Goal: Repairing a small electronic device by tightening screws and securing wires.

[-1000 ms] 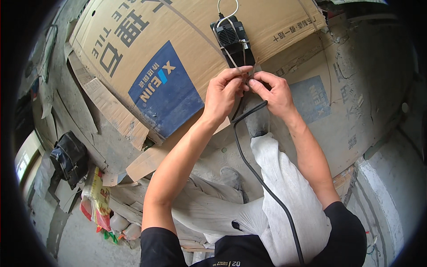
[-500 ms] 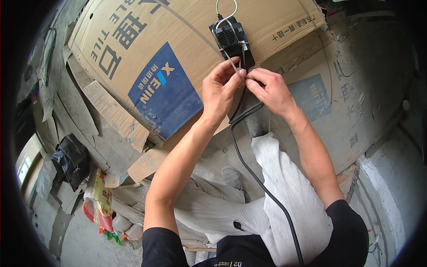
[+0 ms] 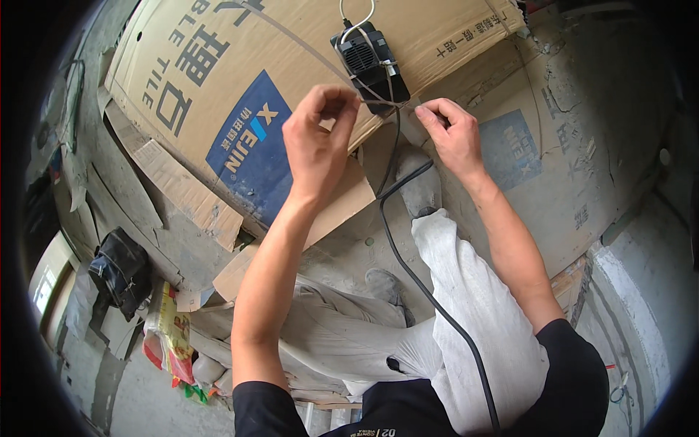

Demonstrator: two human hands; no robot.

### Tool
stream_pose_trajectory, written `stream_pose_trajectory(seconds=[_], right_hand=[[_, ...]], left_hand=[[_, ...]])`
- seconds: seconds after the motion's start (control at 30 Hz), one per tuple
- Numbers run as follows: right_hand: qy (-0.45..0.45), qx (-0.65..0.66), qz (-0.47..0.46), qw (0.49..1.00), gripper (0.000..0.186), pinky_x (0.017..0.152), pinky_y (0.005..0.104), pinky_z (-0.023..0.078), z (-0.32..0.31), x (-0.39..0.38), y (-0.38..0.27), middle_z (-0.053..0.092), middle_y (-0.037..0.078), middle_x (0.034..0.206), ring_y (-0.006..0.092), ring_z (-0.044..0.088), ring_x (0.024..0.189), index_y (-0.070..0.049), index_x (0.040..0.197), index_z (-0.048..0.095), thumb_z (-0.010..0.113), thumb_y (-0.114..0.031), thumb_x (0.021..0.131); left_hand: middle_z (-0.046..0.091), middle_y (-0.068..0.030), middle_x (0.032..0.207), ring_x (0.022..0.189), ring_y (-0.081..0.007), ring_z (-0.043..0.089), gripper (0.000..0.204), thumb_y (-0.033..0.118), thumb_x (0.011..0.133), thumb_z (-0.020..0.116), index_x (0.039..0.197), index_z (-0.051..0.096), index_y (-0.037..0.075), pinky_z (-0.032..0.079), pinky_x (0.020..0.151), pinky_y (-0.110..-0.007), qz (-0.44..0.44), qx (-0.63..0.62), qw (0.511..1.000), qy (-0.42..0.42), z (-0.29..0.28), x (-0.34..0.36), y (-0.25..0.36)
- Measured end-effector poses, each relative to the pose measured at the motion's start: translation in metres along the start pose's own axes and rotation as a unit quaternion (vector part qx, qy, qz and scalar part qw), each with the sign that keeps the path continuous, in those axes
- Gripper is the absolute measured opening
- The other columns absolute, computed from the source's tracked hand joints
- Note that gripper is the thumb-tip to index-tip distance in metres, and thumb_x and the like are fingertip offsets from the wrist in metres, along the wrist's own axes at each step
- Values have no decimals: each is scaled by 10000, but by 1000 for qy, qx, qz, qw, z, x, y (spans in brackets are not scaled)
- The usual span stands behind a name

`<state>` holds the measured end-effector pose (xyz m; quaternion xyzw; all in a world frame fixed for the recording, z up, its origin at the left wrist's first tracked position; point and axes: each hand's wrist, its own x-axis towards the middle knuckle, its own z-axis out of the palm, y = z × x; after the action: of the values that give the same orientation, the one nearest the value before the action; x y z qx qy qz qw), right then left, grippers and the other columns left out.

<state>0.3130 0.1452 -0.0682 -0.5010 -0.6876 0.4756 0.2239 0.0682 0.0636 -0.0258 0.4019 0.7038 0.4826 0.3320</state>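
A black boxy device [image 3: 377, 81] with a vent grille lies on the large cardboard box. A thin greyish string [image 3: 373, 99] is wrapped around it and crosses at its near end. My left hand [image 3: 317, 138] pinches one end of the string, drawn out to the left. Right of the crossing, my right hand [image 3: 455, 138] is closed in a pinch on the other end, close to the device's near corner. A black cable [image 3: 415, 268] leaves the near end of the device, loops below my hands and runs down over my leg. A white cord [image 3: 373, 18] curves from the far end.
The printed cardboard box [image 3: 306, 65] fills the far side, with loose cardboard strips [image 3: 186, 191] along its left. A flattened cardboard sheet [image 3: 535, 211] lies at right. At left are a black bag [image 3: 120, 273] and a colourful plastic sack [image 3: 173, 339]. My shoes rest on dusty floor.
My hands were together at the device's near end. They have parted, the left going left and the right slightly right, drawing the string out between them.
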Motion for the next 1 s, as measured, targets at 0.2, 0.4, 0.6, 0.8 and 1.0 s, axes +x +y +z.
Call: stream_pose_trajectory(seconds=[0.2,0.4,0.6,0.8,1.0], right_hand=[[30,-21,25,999,288,651,383,515,22,6,13,719,144,787,198,627,655,-2,1050,801,788,-279,1127],[26,18,27,999,288,644,385,514,24,0,20,714,140,775,186,611,652,-15,1060,807,790,-293,1134],[43,23,24,999,292,640,381,514,21,1,26,683,133,745,178,590,645,-9,1073,808,794,-294,1136],[29,-26,40,998,172,614,385,506,14,0,9,630,94,688,175,572,591,-65,1225,813,791,-198,1117],[23,-103,-144,984,314,700,428,626,6,-8,-22,804,128,898,296,799,757,-113,1373,827,772,-73,1067]], left_hand=[[834,-53,981,916,-112,780,83,-1,1060,818,1142,810,4,620,875,-289,0,-30,1000,-4,1,4,13],[824,-30,1002,928,-89,759,82,6,1071,804,1152,815,10,600,875,-268,-57,3,998,12,-8,7,7],[819,-6,1001,908,-68,733,84,-9,1063,792,1135,830,14,585,867,-252,18,50,998,23,-7,13,4],[847,-62,1016,923,-130,791,145,-34,1024,809,1150,847,27,618,861,-287,23,26,999,-31,-4,-4,29],[842,-89,1027,916,-186,813,183,1,995,877,1170,858,51,639,791,-326,126,75,982,-120,23,-22,46]])
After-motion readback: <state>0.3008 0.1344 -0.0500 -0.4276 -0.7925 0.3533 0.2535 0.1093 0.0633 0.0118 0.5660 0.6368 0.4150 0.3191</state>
